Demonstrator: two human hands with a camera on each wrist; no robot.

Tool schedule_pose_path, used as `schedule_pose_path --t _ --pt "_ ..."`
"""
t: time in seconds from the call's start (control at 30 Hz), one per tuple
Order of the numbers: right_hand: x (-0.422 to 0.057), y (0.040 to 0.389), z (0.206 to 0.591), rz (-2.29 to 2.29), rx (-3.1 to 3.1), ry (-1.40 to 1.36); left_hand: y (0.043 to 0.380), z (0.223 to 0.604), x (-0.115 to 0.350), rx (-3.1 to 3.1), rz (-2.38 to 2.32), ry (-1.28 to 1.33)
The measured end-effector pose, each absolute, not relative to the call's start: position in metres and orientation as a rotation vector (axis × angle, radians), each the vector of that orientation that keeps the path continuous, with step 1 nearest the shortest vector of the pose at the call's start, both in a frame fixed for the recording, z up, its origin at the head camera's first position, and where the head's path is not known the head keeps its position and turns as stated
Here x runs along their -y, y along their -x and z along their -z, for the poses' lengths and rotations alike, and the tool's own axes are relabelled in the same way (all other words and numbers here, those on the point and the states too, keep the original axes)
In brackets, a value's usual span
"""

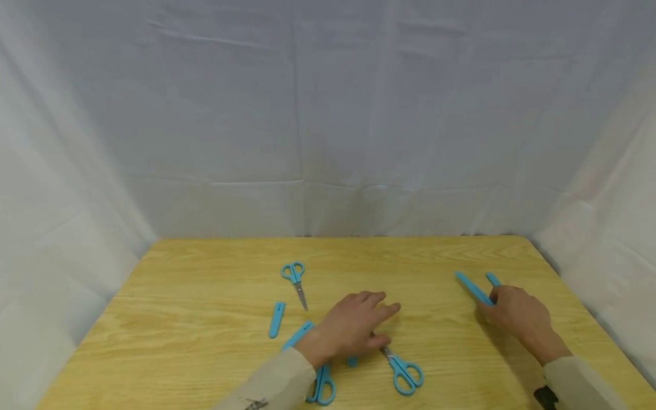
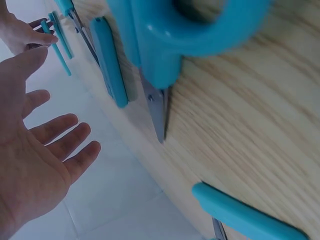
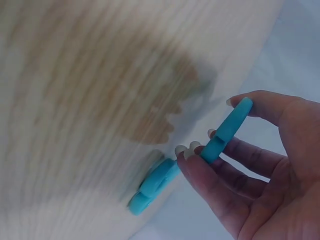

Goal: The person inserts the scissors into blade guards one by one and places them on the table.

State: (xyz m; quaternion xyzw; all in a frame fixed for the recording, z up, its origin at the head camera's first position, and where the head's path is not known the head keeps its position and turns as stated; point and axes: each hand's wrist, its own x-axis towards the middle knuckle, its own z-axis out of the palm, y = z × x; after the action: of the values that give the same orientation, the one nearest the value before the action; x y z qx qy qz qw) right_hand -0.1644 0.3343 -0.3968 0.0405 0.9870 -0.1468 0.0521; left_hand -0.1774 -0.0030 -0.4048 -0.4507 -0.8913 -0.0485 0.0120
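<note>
My left hand (image 1: 353, 324) hovers palm-down over the table with its fingers spread, holding nothing. Below it lie blue-handled scissors (image 1: 405, 373) with bare blades and part of another blue piece (image 1: 351, 361). A second pair of scissors (image 1: 324, 387) and a blue blade sheath (image 1: 299, 336) are partly hidden by the left wrist. At the right, my right hand (image 1: 520, 319) pinches blue scissors (image 3: 227, 130) between thumb and fingers, handle edge-on; no bare blade shows. Another blue-handled piece (image 3: 155, 185) lies on the table beside those fingers, partly covered.
Farther back on the wooden table (image 1: 205, 296) lie scissors (image 1: 293, 274) with bare blades, and a loose blue sheath (image 1: 277, 320) is nearer the front. White cloth (image 1: 333, 114) hangs behind the table and along both sides.
</note>
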Motion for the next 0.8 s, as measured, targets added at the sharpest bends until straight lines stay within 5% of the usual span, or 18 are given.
schedule_pose_path --t 0.8 --pt "-0.333 0.161 0.400 0.203 -2.990 -0.166 0.172 0.406 -0.007 2.773 0.049 1.441"
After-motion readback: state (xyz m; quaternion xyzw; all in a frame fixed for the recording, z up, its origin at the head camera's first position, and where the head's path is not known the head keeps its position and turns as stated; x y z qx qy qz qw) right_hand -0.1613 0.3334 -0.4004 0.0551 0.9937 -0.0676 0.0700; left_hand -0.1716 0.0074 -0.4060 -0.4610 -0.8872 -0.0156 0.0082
